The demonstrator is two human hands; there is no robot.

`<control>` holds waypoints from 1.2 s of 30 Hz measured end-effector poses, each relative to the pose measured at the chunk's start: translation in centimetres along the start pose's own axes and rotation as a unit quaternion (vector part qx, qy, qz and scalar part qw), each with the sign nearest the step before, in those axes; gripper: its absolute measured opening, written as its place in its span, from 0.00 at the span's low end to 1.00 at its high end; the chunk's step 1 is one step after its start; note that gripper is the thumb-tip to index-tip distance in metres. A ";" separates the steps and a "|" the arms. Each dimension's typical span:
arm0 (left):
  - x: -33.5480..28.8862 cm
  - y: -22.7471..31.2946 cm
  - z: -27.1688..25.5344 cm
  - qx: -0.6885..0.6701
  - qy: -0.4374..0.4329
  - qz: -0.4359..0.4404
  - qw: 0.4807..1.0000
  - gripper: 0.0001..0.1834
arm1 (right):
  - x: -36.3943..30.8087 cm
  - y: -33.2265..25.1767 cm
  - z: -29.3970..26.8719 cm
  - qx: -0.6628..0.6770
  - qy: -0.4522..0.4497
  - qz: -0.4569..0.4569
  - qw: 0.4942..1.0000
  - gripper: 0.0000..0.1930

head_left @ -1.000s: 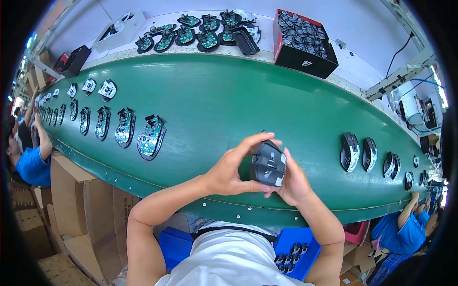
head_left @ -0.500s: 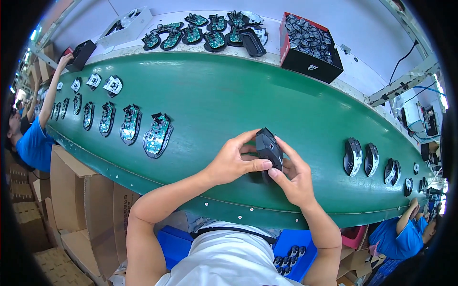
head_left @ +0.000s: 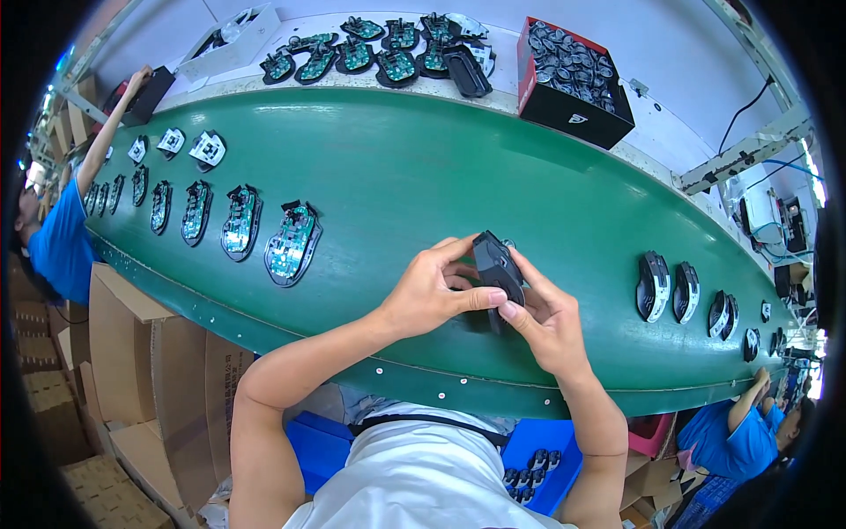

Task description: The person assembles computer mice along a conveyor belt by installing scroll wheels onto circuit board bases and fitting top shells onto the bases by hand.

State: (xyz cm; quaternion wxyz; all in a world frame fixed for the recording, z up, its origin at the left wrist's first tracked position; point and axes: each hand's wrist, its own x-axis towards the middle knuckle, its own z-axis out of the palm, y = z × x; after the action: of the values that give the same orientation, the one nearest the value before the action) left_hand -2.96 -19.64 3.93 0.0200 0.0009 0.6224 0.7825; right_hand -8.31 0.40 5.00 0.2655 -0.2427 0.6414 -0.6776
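Over the green belt (head_left: 379, 185) I hold a black computer mouse (head_left: 496, 267) in both hands, tilted up off the surface. My left hand (head_left: 432, 289) grips its left side, with the thumb across the lower end. My right hand (head_left: 548, 324) closes on the other side, its thumb tip beside the left thumb. The mouse's underside is hidden. To the left, a row of open mouse bases with green circuit boards (head_left: 293, 244) lies on the belt. On the right are several closed black-and-silver mice (head_left: 653, 286).
More circuit-board bases (head_left: 355, 56) lie on the white ledge behind the belt, beside a red-and-black box of small dark parts (head_left: 577, 110). White-and-black shells (head_left: 208, 151) lie at far left. A blue bin (head_left: 564, 463) is by my lap. Co-workers (head_left: 62, 256) sit at both ends.
The mouse has turned slightly in my hands, and both hands stay at the same place. At far left, the co-worker's hand has moved up and right beside a dark box.
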 end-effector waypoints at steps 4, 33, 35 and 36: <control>0.1 0.4 0.0 -0.024 -0.001 0.006 1.000 0.37 | 0.0 -0.5 -0.2 0.024 -0.007 -0.006 1.000 0.32; -1.0 1.6 0.6 0.346 -0.090 0.109 0.927 0.68 | 0.3 1.1 1.0 0.022 -0.009 0.029 0.999 0.37; -1.0 1.8 0.5 0.310 -0.096 0.097 0.941 0.68 | 0.3 0.7 1.0 0.070 -0.017 0.077 0.994 0.37; -1.1 1.9 0.4 0.310 -0.097 0.096 0.941 0.68 | 0.2 0.7 1.0 0.070 -0.016 0.077 0.994 0.37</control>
State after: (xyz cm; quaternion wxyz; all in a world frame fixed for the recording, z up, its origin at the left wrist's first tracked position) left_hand -1.93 -19.70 5.93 0.0037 0.1432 0.8261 0.5450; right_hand -7.75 -0.55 4.35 0.3433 -0.1844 0.6048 -0.6945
